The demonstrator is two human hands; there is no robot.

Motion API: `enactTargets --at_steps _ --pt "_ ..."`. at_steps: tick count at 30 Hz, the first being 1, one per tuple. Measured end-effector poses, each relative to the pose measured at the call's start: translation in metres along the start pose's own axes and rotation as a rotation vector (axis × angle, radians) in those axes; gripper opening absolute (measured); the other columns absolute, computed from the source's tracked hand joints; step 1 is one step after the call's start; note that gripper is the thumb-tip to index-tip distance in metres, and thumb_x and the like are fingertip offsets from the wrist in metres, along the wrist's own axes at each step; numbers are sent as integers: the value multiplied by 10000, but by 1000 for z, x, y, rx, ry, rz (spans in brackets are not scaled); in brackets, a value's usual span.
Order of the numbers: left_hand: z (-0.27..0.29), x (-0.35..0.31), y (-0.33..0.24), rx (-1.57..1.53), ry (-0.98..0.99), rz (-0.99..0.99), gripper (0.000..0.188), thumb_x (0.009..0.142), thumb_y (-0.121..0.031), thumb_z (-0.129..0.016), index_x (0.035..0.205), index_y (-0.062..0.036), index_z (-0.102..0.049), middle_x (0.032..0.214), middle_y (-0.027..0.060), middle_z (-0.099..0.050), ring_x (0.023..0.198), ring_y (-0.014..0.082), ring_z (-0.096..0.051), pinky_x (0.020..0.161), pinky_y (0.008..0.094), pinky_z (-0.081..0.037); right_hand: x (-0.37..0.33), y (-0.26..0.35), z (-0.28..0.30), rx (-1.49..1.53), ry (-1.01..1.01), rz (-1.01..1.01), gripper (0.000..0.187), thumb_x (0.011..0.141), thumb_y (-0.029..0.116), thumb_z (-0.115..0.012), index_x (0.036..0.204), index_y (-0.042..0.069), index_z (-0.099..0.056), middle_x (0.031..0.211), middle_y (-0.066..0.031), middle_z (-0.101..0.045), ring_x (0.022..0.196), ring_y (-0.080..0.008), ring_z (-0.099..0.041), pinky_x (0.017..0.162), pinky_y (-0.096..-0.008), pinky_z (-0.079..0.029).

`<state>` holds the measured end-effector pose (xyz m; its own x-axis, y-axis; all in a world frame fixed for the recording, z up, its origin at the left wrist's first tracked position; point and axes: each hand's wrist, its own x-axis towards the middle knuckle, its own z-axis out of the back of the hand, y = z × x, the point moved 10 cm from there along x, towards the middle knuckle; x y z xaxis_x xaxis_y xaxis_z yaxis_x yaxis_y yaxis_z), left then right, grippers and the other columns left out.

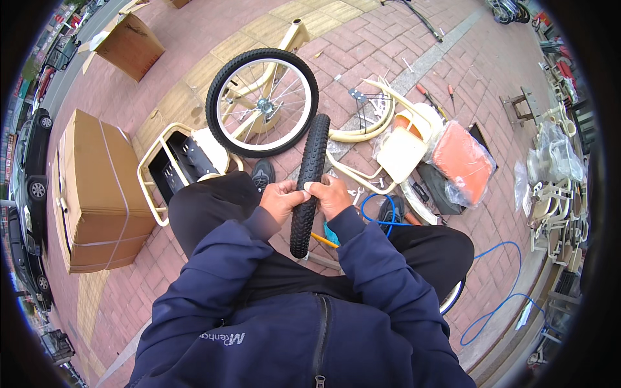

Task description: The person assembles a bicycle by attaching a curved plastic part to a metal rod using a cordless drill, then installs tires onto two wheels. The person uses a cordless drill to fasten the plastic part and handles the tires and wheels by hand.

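Note:
Both my hands grip a black knobby bicycle tyre (310,161), held upright and seen edge-on between my knees. My left hand (282,199) closes on its left side, my right hand (328,195) on its right, and the thumbs nearly meet on the tread. Whether a rim sits inside this tyre cannot be made out. Just beyond, to the left, a spoked bicycle wheel (264,106) with a white rim and black tyre is by a cream bicycle frame (294,37). Blue hose (367,205) loops close to my right hand.
Large cardboard box (103,194) at left, another (128,46) farther off. A cream metal rack (155,168) lies by my left knee. To the right are cream mudguards (365,134), an orange plastic-wrapped pad (462,161), screwdrivers (427,94) and piled parts (556,220). Parked cars (35,194) line the far left.

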<state>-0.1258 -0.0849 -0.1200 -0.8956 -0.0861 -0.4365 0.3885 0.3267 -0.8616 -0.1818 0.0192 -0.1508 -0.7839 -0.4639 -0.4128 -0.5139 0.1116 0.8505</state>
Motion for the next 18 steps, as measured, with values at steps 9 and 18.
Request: enactTargets --at_steps 9,18 --pt "17 8 14 -159 33 91 216 911 -107 -619 1091 11 -603 957 57 -665 794 118 -657 707 258 -534 12 -34 7 497 77 -172 265 961 228 -523 1013 -12 -625 667 11 -440 516 -115 -432 510 -283 -414" --pt "74 19 -5 258 -310 -144 390 1000 -332 -529 948 33 -653 833 43 -658 685 102 -575 654 249 -458 25 -66 1 88 26 -187 306 922 74 -570 1169 -106 -589 871 -106 -632 677 -147 -616 622 -309 -574"
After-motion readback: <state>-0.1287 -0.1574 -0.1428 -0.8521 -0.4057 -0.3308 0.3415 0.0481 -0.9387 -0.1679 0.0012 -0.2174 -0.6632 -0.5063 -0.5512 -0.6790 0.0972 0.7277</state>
